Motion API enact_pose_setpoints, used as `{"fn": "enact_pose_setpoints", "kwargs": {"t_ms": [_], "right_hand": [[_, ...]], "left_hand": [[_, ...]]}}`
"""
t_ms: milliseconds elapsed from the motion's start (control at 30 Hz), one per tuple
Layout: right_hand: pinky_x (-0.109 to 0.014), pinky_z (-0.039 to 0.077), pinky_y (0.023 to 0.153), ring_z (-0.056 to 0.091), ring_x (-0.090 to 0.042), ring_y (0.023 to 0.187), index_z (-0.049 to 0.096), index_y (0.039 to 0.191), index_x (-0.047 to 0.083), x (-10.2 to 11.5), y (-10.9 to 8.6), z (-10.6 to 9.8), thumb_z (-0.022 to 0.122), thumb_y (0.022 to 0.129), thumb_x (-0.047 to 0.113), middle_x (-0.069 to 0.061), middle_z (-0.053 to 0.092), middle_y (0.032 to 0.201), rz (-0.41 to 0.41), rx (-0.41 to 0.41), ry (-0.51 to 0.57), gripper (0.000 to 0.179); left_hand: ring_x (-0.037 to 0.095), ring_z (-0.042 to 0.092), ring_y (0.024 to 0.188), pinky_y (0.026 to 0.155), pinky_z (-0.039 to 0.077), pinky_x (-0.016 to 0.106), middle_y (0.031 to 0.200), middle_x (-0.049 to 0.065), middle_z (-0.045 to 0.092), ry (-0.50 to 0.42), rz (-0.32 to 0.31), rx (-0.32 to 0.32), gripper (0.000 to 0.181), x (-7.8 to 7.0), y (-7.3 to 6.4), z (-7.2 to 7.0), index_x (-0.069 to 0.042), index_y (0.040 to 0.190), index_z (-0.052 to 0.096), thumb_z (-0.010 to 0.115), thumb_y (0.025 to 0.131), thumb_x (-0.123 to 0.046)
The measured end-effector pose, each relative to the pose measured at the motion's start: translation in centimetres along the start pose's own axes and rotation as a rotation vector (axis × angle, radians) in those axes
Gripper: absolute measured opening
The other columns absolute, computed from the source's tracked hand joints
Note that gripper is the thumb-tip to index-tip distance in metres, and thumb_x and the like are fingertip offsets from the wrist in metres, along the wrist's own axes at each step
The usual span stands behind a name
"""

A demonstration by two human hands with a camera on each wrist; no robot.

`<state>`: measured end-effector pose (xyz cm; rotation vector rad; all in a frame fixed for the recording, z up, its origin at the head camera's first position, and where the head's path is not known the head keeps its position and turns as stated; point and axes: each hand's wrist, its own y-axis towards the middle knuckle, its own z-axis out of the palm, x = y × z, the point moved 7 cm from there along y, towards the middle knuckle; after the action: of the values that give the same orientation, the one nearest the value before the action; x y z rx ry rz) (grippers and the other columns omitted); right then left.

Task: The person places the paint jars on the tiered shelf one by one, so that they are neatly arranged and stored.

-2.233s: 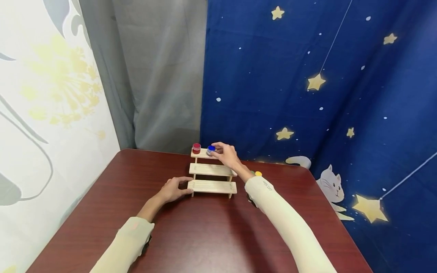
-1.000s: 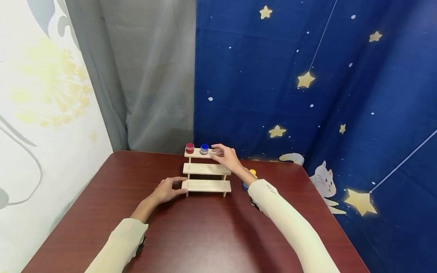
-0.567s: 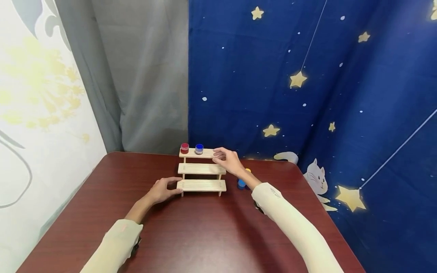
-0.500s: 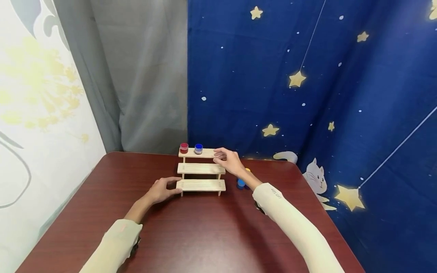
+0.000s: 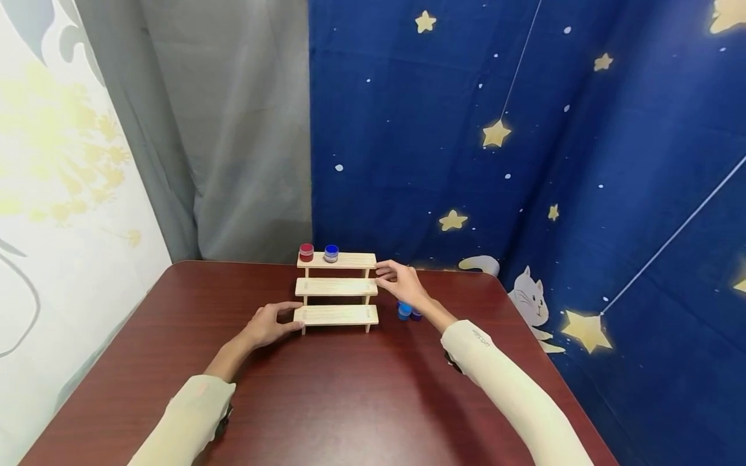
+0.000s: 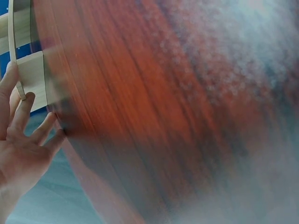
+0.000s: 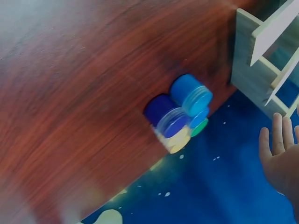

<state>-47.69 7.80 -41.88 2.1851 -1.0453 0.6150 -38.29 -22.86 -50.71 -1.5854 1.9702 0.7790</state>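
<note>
A three-step wooden stand [image 5: 337,315] is on the table, with a red paint jar [image 5: 305,253] and a blue paint jar [image 5: 331,254] upright on its top step, toward the left. My left hand [image 5: 269,325] pinches the left end of the lowest step between thumb and fingers; the left wrist view shows the thumb [image 6: 10,77] on one side of the board. At the right end of the upper steps is my right hand [image 5: 403,283], fingers extended and holding nothing. In the right wrist view its fingers [image 7: 277,135] are spread near the stand's side.
Right of the stand, several more jars cluster on the table: dark blue [image 7: 163,114], light blue [image 7: 190,93], yellow [image 7: 175,140] and green [image 7: 200,127]. My right forearm partly hides them in the head view. Curtains hang behind the table [image 5: 326,401].
My right hand has let go of the blue jar on the top step and drawn away to the right. The left hand stays at the stand. The head view has turned right.
</note>
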Motion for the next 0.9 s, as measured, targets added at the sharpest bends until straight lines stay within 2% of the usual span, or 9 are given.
{"fn": "enact_pose_setpoints", "kwargs": {"t_ms": [300, 567, 767, 900], "right_hand": [[-0.04, 0.059, 0.09, 0.075, -0.027, 0.102, 0.069, 0.129, 0.004, -1.9, -1.9, -1.5, 0.078, 0.095, 0.01, -0.015, 0.076, 0.115, 0.052, -0.038, -0.006, 0.036], [-0.042, 0.061, 0.086, 0.074, -0.032, 0.102, 0.069, 0.128, 0.002, -3.5, -3.7, -2.5, 0.077, 0.094, 0.005, -0.023, 0.074, 0.116, 0.074, -0.066, -0.013, 0.035], [-0.046, 0.06, 0.088, 0.075, -0.037, 0.1, 0.068, 0.127, -0.002, -4.0, -4.8, -3.0, 0.076, 0.092, 0.0, -0.028, 0.073, 0.114, 0.042, -0.087, -0.024, 0.036], [-0.047, 0.06, 0.085, 0.075, -0.039, 0.096, 0.068, 0.125, -0.006, -4.3, -5.5, -3.4, 0.077, 0.09, -0.003, -0.03, 0.073, 0.11, -0.002, -0.117, -0.019, 0.036]], "left_hand": [[0.043, 0.059, 0.129, 0.103, 0.047, 0.062, 0.139, 0.026, 0.063, -0.001, 0.011, -0.005, 0.052, 0.0, -0.1, -0.2, -0.011, 0.139, 0.067, 0.08, 0.093, -0.032], [0.044, 0.058, 0.13, 0.104, 0.046, 0.063, 0.139, 0.027, 0.062, 0.0, 0.016, 0.002, 0.052, 0.3, -0.1, -0.3, -0.011, 0.141, 0.066, 0.079, 0.094, -0.031], [0.044, 0.059, 0.129, 0.103, 0.046, 0.062, 0.139, 0.027, 0.062, 0.002, 0.023, -0.002, 0.052, 0.2, -0.1, -0.2, -0.01, 0.14, 0.066, 0.08, 0.094, -0.031], [0.044, 0.059, 0.129, 0.103, 0.047, 0.063, 0.138, 0.028, 0.062, 0.001, 0.019, 0.001, 0.052, -0.1, -0.2, -0.1, -0.01, 0.139, 0.066, 0.08, 0.093, -0.031]]}}
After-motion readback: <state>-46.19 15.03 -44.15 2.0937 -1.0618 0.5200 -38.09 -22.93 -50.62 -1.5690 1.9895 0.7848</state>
